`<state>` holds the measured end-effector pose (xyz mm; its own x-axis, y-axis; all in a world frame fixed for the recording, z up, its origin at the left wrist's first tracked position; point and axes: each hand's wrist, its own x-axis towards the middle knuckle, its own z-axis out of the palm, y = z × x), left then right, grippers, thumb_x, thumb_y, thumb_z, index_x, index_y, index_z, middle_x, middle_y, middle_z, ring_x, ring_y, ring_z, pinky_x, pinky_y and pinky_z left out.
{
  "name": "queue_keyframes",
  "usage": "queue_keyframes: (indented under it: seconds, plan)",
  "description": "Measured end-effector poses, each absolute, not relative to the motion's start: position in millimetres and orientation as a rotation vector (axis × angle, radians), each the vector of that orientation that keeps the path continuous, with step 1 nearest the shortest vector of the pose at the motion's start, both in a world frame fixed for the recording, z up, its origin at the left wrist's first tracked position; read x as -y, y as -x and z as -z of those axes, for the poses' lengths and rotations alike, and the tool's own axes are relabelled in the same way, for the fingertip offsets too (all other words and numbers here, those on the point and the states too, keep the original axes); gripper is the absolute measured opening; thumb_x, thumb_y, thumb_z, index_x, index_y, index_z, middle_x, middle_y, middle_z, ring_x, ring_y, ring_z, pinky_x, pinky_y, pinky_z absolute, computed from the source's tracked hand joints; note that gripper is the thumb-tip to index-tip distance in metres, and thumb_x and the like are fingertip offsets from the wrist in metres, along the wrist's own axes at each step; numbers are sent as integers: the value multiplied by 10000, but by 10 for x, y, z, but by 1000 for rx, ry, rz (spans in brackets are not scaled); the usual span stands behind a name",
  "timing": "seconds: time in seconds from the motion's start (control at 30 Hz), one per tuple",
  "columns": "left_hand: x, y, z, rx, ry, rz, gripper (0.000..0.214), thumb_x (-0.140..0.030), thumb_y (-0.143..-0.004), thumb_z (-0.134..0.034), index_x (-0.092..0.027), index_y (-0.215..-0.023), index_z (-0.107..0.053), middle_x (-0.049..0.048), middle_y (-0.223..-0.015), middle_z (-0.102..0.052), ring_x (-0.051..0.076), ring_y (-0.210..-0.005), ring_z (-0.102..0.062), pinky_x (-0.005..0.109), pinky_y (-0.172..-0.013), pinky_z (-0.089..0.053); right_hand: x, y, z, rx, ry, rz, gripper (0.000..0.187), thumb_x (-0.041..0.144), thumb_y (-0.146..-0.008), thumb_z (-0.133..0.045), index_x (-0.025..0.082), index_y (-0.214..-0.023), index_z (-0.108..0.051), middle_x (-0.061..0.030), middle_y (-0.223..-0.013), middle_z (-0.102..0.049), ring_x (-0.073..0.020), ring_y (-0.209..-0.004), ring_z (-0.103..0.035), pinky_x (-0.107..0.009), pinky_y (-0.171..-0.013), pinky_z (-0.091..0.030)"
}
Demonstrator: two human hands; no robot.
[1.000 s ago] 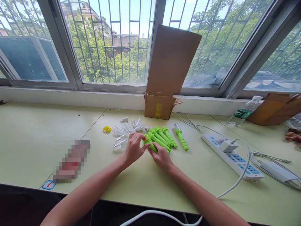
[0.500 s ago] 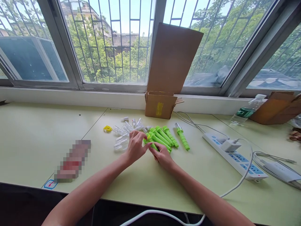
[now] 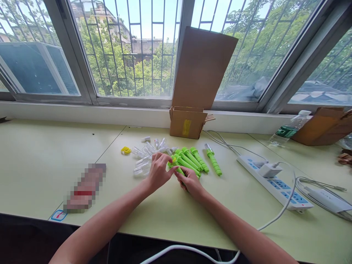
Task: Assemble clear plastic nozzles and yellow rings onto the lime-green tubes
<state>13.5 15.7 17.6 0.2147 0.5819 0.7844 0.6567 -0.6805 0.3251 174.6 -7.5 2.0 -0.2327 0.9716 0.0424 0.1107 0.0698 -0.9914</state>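
Note:
My right hand point(image 3: 190, 180) grips a green plastic tube handle point(image 3: 180, 171) by its lower part. At the tube's upper end, a yellow ring point(image 3: 174, 158) shows between the thumb and fingers of my left hand point(image 3: 160, 169), which are closed around it. How far the ring sits on the tube is hidden by the fingers. Just beyond my hands lie several more green tube handles point(image 3: 193, 158), side by side. Clear plastic caps point(image 3: 141, 168) are heaped left of them. Farther left is a small pile of yellow rings point(image 3: 125, 150).
Right of the green handles lies one with a clear cap point(image 3: 213, 161) fitted. A cardboard box point(image 3: 187, 124) stands at the back. To the right are a power strip point(image 3: 275, 183) with cables, a charger point(image 3: 327, 198) and a water bottle point(image 3: 288, 128). A blurred-out object point(image 3: 85, 190) lies left.

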Motion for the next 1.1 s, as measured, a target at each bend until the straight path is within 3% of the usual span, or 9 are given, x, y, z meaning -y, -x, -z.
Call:
queue_keyframes:
  seconds: [1.1]
  plan:
    - [-166,-131,-184,1233,2364,1575,190,-323,-805,-677,-216,-786,-520,21,-786,-645,212,-829,-556,383,-803,-438,55,-1769,-34,1254,875,-1668,333,468,-789,-635,211,-647,-478,58,-448,-453,-53,-282,-304,-209,-300,-170]
